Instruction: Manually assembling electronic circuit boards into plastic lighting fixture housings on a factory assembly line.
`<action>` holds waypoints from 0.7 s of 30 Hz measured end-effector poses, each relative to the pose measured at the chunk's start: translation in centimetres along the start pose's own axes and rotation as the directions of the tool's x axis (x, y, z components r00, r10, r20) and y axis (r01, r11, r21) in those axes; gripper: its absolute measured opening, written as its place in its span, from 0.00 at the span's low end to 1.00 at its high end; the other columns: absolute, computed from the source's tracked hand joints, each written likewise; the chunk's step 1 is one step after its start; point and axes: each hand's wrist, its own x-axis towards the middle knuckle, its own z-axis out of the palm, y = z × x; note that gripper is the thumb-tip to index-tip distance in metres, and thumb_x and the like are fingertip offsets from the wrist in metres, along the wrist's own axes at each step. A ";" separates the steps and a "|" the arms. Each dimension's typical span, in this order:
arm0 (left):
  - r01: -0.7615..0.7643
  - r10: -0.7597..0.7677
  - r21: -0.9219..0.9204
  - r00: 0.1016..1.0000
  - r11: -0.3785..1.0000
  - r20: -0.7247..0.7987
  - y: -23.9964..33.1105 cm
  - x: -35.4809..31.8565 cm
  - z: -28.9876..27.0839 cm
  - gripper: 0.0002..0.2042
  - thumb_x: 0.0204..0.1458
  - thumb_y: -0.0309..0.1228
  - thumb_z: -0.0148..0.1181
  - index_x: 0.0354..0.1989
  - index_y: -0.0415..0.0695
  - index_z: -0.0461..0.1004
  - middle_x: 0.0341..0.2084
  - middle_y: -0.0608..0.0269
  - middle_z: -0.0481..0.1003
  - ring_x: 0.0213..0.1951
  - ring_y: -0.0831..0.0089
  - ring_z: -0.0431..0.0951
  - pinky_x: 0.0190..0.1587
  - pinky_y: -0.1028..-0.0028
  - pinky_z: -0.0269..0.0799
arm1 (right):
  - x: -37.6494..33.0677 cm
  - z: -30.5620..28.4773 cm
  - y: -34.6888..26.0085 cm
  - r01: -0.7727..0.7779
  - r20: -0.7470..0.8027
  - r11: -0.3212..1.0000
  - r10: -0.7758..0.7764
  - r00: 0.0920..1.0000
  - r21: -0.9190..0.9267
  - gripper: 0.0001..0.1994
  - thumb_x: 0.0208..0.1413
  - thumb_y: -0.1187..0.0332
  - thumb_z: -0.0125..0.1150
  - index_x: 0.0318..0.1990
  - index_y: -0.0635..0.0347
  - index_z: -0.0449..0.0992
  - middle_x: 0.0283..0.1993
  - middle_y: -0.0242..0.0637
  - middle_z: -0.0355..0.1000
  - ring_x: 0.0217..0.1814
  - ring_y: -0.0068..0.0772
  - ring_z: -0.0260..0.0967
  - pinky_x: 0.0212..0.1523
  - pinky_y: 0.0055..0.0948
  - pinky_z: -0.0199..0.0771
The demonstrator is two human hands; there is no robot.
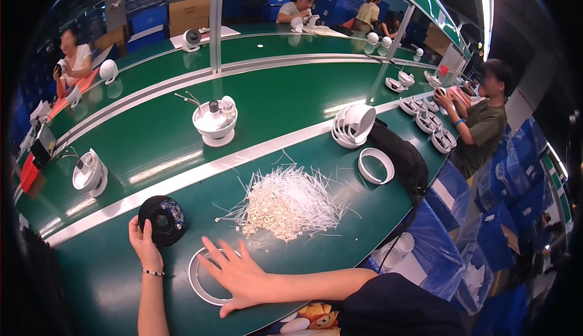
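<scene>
My left hand point(146, 242) grips the lower left edge of a black round disc-shaped part point(155, 237), its thumb on the face. A small circuit board point(172, 212) shows on the disc's right side. Over a white plastic ring point(195, 275) lying on the green bench, my right hand point(240, 277) is spread open, fingers apart. Its palm and fingers cover the ring's right side; whether they press on it I cannot tell. Beyond the right hand lies a heap of thin white strips point(290, 202) with small cream-coloured ends.
Nested white rings point(352, 126), another white ring point(376, 166) and a black cloth-like item point(398, 157) lie at the right. Across a pale rail point(255, 149), white bowl-shaped housings point(215, 123) stand on a green belt. A co-worker point(486, 114) sits right, beside blue-lined bins point(434, 239).
</scene>
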 end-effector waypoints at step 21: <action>0.008 -0.011 0.049 0.998 0.999 0.060 -0.2 0.4 -2.2 0.12 0.52 0.25 0.48 0.45 0.37 0.61 0.41 0.60 0.67 0.43 0.75 0.67 0.46 0.77 0.63 | 3.1 2.5 -0.7 0.126 0.053 0.972 -0.139 0.989 0.200 0.60 0.14 0.55 0.74 0.59 0.68 0.43 0.63 0.60 0.32 0.65 0.62 0.30 0.57 0.61 0.38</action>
